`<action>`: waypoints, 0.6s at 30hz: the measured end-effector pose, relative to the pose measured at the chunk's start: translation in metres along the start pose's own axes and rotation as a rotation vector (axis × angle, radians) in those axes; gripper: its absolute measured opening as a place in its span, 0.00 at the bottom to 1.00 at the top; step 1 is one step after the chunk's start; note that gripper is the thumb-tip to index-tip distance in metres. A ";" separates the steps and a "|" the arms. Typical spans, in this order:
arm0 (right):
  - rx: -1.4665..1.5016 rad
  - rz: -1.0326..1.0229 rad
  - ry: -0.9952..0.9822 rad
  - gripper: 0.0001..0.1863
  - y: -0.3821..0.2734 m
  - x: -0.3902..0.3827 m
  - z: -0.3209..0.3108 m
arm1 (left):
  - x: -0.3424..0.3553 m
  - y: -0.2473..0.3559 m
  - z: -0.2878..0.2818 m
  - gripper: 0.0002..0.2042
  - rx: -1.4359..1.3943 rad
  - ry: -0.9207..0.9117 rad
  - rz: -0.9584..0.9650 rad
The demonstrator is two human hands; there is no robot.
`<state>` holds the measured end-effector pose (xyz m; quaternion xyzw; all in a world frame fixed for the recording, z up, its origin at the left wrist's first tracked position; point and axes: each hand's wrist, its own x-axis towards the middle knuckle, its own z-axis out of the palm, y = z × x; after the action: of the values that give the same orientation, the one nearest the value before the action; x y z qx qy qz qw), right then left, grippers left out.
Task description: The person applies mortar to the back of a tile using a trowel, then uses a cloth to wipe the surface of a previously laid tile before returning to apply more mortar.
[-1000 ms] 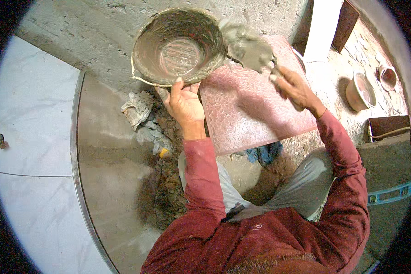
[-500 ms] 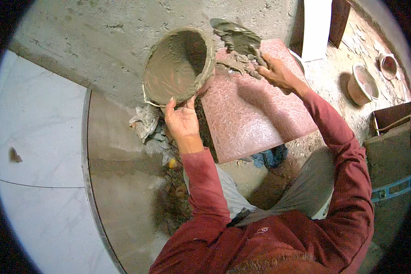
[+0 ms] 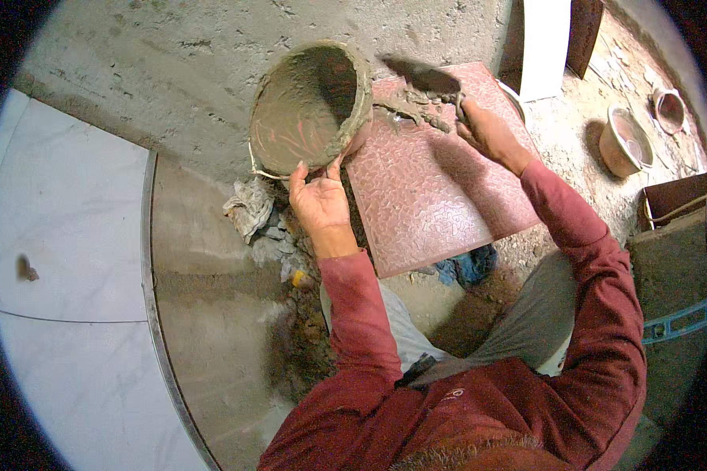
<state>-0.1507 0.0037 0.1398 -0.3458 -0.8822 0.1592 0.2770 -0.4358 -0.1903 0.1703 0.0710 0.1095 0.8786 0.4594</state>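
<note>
My left hand (image 3: 320, 206) grips the near rim of a mortar-caked bucket (image 3: 298, 129), thumb and fingers at its edge. The bucket is tipped so its mouth faces me, and wet grey mortar coats the inside. My right hand (image 3: 491, 135) is closed around the handle of a trowel (image 3: 428, 77), whose dark blade points left toward the bucket. Beneath the trowel, a strip of mortar (image 3: 416, 111) lies on the far part of a pink patterned tile (image 3: 432, 196). The trowel's handle is mostly hidden in my fist.
A rough cement wall (image 3: 188, 71) rises behind the bucket. White tiles (image 3: 71, 235) with a metal edge strip lie at left. Crumpled paper (image 3: 250, 208) and rubble sit below the bucket. At right are a small bucket (image 3: 626, 141), a smaller pot (image 3: 668, 111) and a blue level (image 3: 678, 320).
The trowel has turned and moved slightly right with my right hand; its blade, which showed grey mortar, now looks dark. The bucket has shifted a little, still in my left hand.
</note>
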 end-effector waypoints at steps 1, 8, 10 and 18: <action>-0.107 0.044 -0.120 0.14 0.008 0.001 -0.003 | 0.001 0.001 0.001 0.31 -0.022 0.003 0.008; 0.672 0.234 -0.212 0.20 -0.052 0.017 -0.044 | -0.002 0.013 0.000 0.33 -0.011 -0.033 0.043; 0.792 0.175 -0.230 0.15 -0.060 0.026 -0.047 | 0.001 0.012 -0.002 0.34 -0.078 -0.075 -0.033; 0.919 0.171 -0.238 0.10 -0.066 0.021 -0.030 | -0.002 0.000 0.010 0.38 -0.180 -0.137 -0.141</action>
<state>-0.1798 -0.0258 0.2025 -0.2382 -0.7145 0.5932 0.2843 -0.4322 -0.1910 0.1794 0.0812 0.0034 0.8435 0.5310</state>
